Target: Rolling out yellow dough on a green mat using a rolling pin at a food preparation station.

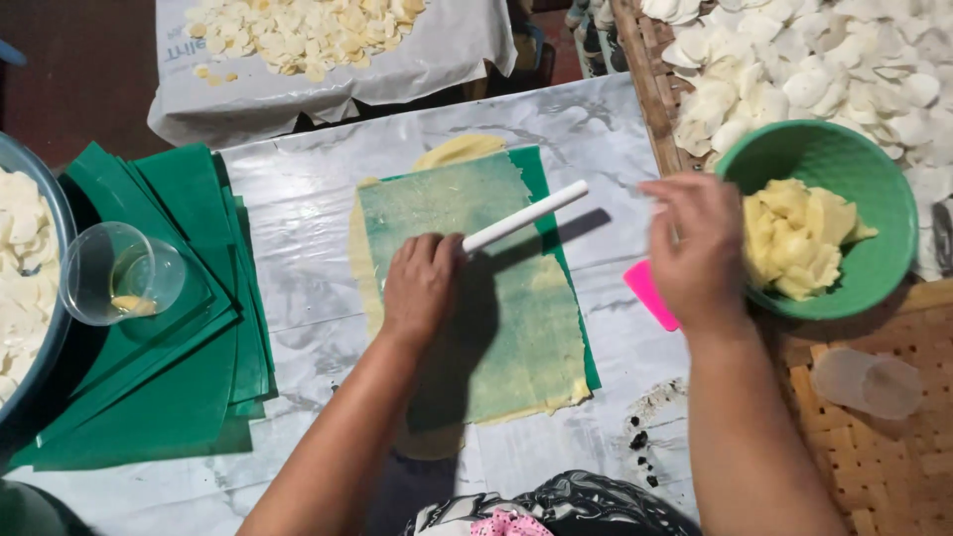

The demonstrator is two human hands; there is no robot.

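Left hand (422,288) lies knuckles up on a green plastic sheet (476,288), fingers curled around the near end of a white roller rod (524,215); the rod runs up and to the right from the hand, its far end just past the sheet's right edge. Thin yellowish dough (369,268) is spread flat under the sheet and shows past its left edge, at the top as a rounded lobe, and along the bottom right corner. Sheet and dough rest on a marble-patterned table cover (298,248). Right hand (695,248) hovers at the rim of a green bowl (874,189), fingers bent downward, blurred; cannot tell whether it grips anything. A pink scraper (647,290) shows just below that hand, partly hidden by it. The bowl holds pale yellow dough lumps (794,238) and sits on a woven bamboo tray (874,447) that also carries white sliced chips (814,60) and a clear plastic cup (866,382) lying on its side. Left of the work area: a stack of green sheets (169,328) with an upright clear cup (119,273) on it, touching the rim of a grey basin (45,189). Farther back, a white paper (248,94) holds more pale chips.
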